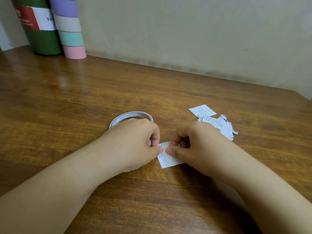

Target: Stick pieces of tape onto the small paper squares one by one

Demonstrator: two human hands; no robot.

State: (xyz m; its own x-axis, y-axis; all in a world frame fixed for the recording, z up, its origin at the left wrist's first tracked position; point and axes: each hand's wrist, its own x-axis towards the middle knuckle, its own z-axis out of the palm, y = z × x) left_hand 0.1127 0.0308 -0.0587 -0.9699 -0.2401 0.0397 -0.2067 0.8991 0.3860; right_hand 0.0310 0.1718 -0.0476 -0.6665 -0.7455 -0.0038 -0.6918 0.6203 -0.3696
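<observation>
Far left, against the plaster wall (185, 31): one green cylinder (42, 39) and one stack of four pastel rolls (70, 29). Centre, on the wood-grain worktop (67, 98): one thin white tape ring (131, 118), lying flat behind the left hand (135, 142). Left hand and right hand (195, 146), fingers curled, both pinch one printed paper square (167, 157) on the worktop. Right: one separate square (202, 110) beside a heap of torn scraps (222, 127)
</observation>
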